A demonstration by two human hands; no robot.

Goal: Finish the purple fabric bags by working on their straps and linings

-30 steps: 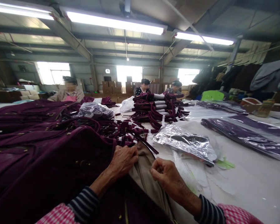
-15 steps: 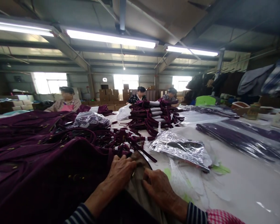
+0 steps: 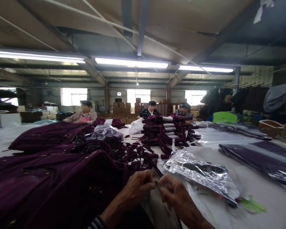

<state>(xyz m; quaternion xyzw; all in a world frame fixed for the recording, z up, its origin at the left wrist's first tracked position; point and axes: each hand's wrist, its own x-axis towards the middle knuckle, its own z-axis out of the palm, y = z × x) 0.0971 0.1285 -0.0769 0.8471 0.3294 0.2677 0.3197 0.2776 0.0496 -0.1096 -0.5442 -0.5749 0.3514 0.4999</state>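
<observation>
Just in front of me lies a dark purple bag [image 3: 81, 184] with small gold-coloured metal fittings, its grey-brown lining [image 3: 157, 203] showing at the right side. My left hand [image 3: 138, 184] is closed in a pinch at the upper edge of this lining. Close beside it, nearly touching, my right hand [image 3: 173, 194] also pinches the lining edge, with fingers curled. Whatever small part sits between the fingertips is too blurred to make out. Past my hands lies a tangle of purple straps [image 3: 131, 156] with white wrapping.
A silver plastic packet [image 3: 200, 173] lies right of my hands, with a green scrap [image 3: 252, 203] near it. Purple handles are stacked [image 3: 169, 130] farther back. Bagged dark purple items [image 3: 257, 162] lie at the right. Several people [image 3: 84, 113] work across the table.
My view has tilted up and turned left, so the scene sits lower and farther right. My hands have come closer together at the lining edge, the left now pinching there.
</observation>
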